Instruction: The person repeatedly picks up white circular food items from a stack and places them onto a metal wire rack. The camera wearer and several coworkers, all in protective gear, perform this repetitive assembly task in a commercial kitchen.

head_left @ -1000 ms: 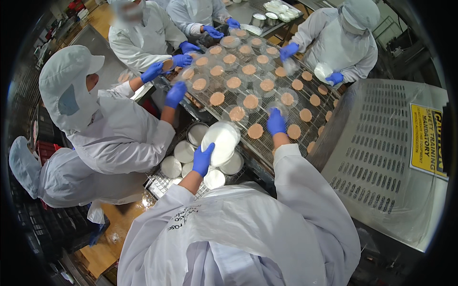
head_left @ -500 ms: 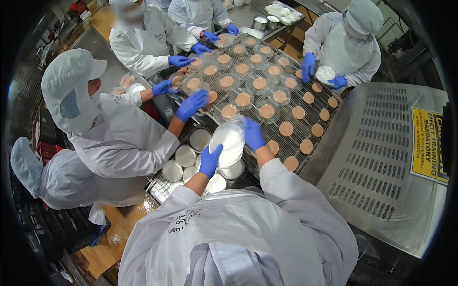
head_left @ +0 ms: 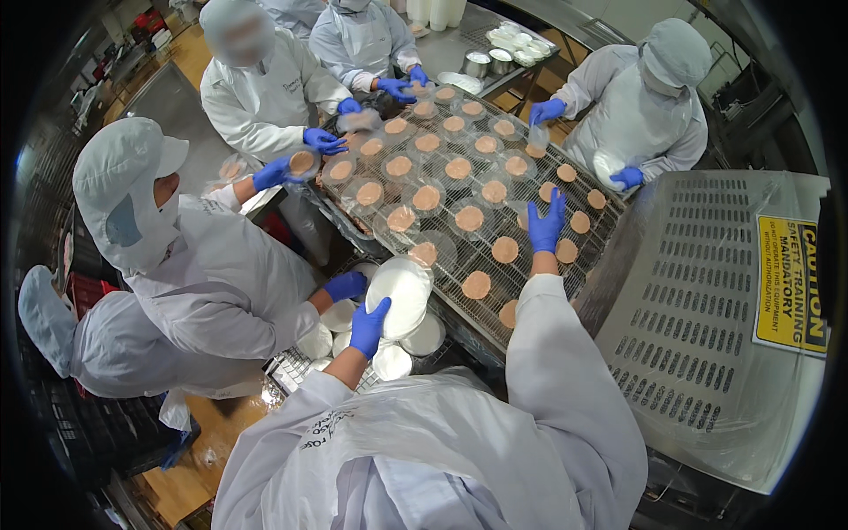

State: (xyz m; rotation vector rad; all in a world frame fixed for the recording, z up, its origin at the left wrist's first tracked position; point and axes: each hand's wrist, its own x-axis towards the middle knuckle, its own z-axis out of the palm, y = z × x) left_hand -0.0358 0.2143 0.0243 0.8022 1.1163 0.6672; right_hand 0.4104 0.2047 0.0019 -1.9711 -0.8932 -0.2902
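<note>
My left hand (head_left: 369,329) is closed round the edge of a stack of white, round thin sheets (head_left: 399,291), held tilted beside the conveyor's near left edge. My right hand (head_left: 546,228) reaches forward over the wire-mesh belt (head_left: 541,311), palm down, fingers stretched and apart. Beside its thumb a pinkish round patty (head_left: 522,221) is partly hidden, with a see-through edge near it. More patties lie in rows on the belt. Those to the left, such as one patty (head_left: 469,218), have clear round sheets with them; nearer patties, like the one (head_left: 476,284) in front, show none.
Below my left hand, round white stacks (head_left: 422,336) stand on a wire rack. A co-worker's gloved hand (head_left: 345,285) is close to them. Other co-workers' hands work along the belt's far and left sides. A metal slotted cover (head_left: 689,300) stands at the right.
My right hand has moved from beside the stack forward and right over the belt. The stack and my left hand have shifted slightly left and down. The patties have shifted in view.
</note>
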